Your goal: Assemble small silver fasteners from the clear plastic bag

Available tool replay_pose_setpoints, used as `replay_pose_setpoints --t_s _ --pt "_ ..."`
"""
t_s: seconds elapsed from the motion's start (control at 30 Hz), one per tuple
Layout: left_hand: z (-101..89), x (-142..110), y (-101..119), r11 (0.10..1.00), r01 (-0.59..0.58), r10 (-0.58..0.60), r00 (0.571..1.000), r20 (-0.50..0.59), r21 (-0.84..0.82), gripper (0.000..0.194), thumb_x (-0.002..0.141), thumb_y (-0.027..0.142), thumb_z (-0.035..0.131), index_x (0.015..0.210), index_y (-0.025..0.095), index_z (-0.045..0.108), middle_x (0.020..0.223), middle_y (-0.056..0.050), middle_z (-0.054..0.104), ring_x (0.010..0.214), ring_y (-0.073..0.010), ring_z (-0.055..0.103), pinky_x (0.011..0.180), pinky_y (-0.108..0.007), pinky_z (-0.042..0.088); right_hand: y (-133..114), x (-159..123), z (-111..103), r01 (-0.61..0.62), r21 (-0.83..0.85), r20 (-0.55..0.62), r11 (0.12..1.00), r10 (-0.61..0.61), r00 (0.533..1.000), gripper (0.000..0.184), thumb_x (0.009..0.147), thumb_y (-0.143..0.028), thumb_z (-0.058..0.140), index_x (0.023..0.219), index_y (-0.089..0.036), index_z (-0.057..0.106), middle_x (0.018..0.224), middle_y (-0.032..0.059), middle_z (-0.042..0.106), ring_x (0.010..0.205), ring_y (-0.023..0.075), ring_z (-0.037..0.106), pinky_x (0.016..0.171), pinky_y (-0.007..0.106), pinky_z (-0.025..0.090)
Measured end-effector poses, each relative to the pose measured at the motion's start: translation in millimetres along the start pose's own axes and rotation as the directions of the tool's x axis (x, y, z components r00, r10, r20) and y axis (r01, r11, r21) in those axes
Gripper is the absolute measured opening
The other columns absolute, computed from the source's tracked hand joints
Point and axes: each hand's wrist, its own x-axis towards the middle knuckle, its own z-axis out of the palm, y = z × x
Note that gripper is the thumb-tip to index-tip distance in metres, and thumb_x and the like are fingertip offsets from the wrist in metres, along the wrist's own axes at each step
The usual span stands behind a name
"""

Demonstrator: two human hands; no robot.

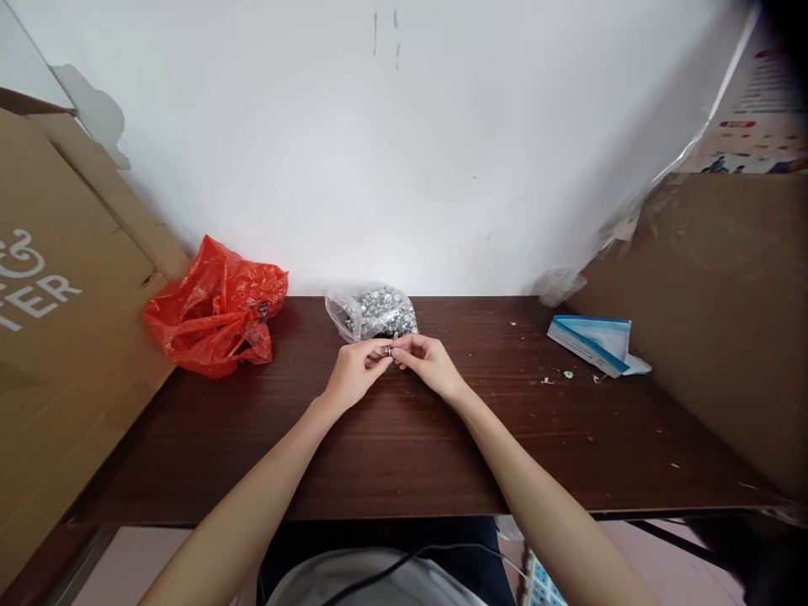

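My left hand (355,372) and my right hand (430,364) meet above the middle of the dark wooden table (391,454). Between the fingertips of both is a small shiny metal part (387,350), too small to tell its exact kind. The left thumb and forefinger pinch it from one side. The right fingers are closed at its other side, and a bit of metal shows above them. Just behind the hands lies a clear plastic bag (342,311), its mouth facing left, filled with many small silvery metal pieces (386,308).
A crumpled red plastic bag (218,307) lies at the left, beside a tall cardboard box (76,320). On the right are an opened blue and white packet (590,345), white scraps (568,374) and another cardboard panel (707,311). A white wall (429,168) closes off the back.
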Motion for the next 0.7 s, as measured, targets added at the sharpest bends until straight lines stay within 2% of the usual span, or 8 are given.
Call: replay_pose_setpoints --t_s 0.13,0.27,0.5,0.7 --pt "1.2 0 -4 0.999 0.018 -0.018 0.999 -0.026 0.026 0.029 0.080 0.024 0.063 0.107 0.015 0.069 0.090 -0.007 0.073 0.075 -0.0161 0.070 0.066 -0.027 0.060 4 1 6 0.000 0.072 -0.042 0.997 0.003 0.999 0.026 0.068 -0.035 0.076 0.085 -0.017 0.068 0.079 0.0037 0.070 0.069 0.0144 0.064 0.071 0.030 0.053" --pt "1.7 0 -6 0.998 0.069 -0.069 0.998 -0.013 0.008 0.032 0.080 0.025 0.063 0.109 0.014 0.068 0.089 -0.007 0.073 0.076 -0.0177 0.070 0.066 -0.028 0.061 5 2 9 -0.005 0.080 -0.076 0.997 0.011 0.997 0.025 0.068 -0.035 0.074 0.083 -0.017 0.068 0.076 0.0032 0.070 0.068 0.0154 0.065 0.070 0.031 0.054" --pt "2.4 -1 -12 0.957 0.232 -0.226 0.973 0.051 -0.176 0.037 0.080 0.029 0.064 0.111 0.011 0.067 0.088 -0.010 0.073 0.072 -0.0190 0.071 0.071 -0.034 0.062 12 0 9 0.030 0.043 -0.109 0.999 -0.025 0.994 0.024 0.069 -0.033 0.073 0.085 -0.016 0.067 0.080 0.0058 0.070 0.072 0.0172 0.066 0.072 0.032 0.054" --pt "1.3 2 -12 0.905 0.320 -0.306 0.947 0.095 -0.281 0.037 0.077 0.031 0.067 0.108 0.010 0.068 0.086 -0.010 0.073 0.075 -0.0200 0.071 0.072 -0.035 0.063 15 -2 12 0.111 -0.092 -0.128 0.990 -0.122 0.984 0.016 0.076 -0.028 0.066 0.087 -0.017 0.065 0.075 0.0045 0.067 0.068 0.0172 0.064 0.069 0.032 0.054"
